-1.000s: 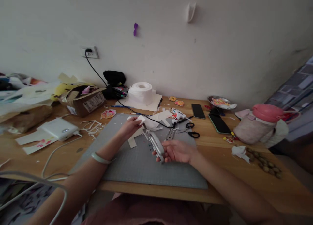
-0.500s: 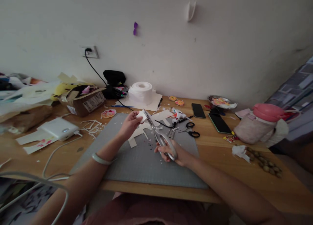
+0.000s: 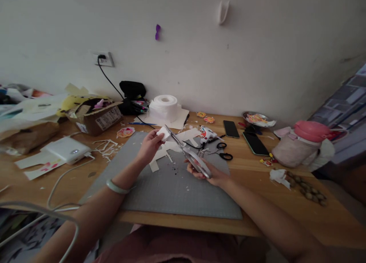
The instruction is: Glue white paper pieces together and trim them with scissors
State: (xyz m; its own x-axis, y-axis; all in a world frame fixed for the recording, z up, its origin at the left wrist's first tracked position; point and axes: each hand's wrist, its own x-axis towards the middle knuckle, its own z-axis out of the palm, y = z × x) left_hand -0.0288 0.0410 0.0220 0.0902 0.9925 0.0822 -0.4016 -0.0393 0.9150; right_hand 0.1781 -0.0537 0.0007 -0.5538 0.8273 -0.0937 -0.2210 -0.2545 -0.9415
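Over a wooden tabletop [image 3: 263, 179], the left hand [image 3: 151, 144] pinches white paper [image 3: 162, 134]; the right hand [image 3: 213, 174], grip closed, holds scissors [image 3: 185, 150]. Likely trimming; next snip needs steadiness.

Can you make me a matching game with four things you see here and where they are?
1. silver scissors
2. small white paper piece
3. purple bow shape
4. white roll

A. up on the wall
B. in the left hand
C. at the back of the table
D. in the right hand

Pairs: 1-D, 2-B, 3-A, 4-C
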